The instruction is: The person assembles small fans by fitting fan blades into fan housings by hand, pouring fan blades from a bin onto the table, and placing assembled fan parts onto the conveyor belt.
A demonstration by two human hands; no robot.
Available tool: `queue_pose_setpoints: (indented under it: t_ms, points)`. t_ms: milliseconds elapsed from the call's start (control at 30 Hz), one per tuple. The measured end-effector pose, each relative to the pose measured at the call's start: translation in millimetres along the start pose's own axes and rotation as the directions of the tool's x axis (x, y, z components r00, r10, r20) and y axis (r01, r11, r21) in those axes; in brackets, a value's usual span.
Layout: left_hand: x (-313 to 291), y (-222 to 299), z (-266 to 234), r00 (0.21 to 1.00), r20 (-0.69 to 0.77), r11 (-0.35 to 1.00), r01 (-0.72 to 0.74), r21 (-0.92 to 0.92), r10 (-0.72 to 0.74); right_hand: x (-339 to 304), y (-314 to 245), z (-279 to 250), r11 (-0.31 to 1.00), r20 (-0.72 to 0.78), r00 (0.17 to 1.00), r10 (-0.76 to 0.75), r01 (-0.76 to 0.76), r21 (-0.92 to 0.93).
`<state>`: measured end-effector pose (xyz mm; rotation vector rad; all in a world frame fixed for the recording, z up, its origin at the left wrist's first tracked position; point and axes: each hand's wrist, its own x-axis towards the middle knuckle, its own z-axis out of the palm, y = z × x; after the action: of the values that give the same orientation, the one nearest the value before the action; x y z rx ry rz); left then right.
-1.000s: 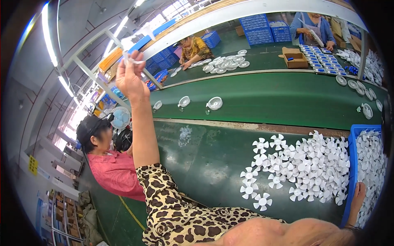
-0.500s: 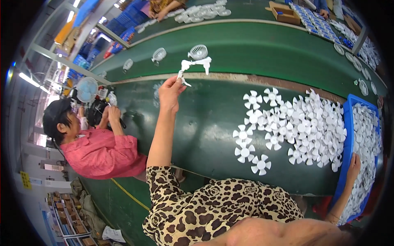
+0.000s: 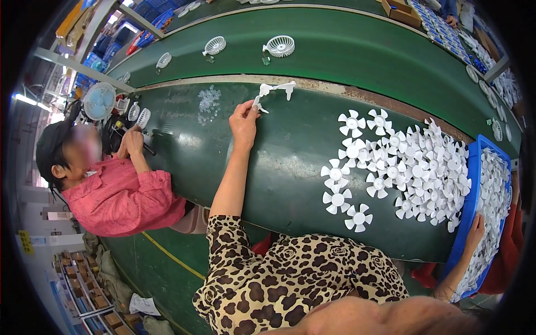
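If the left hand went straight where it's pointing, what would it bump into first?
Probably the long, worn, pale-brown ledge behind the smooth dark-green tabletop. But the bare left hand, pinching a white branching plastic piece, may be high enough to pass over.

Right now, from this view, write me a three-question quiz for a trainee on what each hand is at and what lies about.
1. Which hand holds the white plastic piece?
2. True or false: the right hand is at the blue bin, to the right of the loose white fan blades.
3. What lies on the green table, to the left of the held piece? a) a cardboard box b) small clear pieces c) a coil of wire

Key: 1. The left hand; 2. True; 3. b
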<state>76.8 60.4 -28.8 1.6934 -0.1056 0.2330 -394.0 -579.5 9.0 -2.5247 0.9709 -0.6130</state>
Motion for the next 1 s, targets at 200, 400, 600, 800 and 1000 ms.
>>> queue_pose_setpoints:
  t_ms: [200,400,600,800,1000]
  points:
    - [-0.2,-1.8,-3.0,0.991,-0.122,0.995,-0.033,0.09,0.044,2.6,7.3,-0.5,0.999,0.019,1.0,-0.015,0.015,-0.028]
    - [-2.3,4.9,-1.6,0.968,-0.128,0.96,-0.184,0.21,0.214,1.6,-4.6,-0.2,0.999,0.001,1.0,-0.016,0.016,-0.037]
    - [-30.2,21.4,-1.2,0.833,0.218,0.618,-0.53,0.581,0.509,0.5,2.8,1.3,1.0,-0.013,1.0,-0.013,0.013,0.004]
    - [-69.2,44.7,-9.8,0.824,0.344,0.566,-0.562,0.603,0.451,-2.9,-3.8,-5.1,0.998,0.012,0.998,0.068,-0.068,-0.01]
    - [-60.6,31.0,-12.9,0.9,0.199,0.677,-0.424,0.602,0.387,-0.3,-2.1,-1.1,1.0,-0.013,1.0,-0.007,0.007,-0.004]
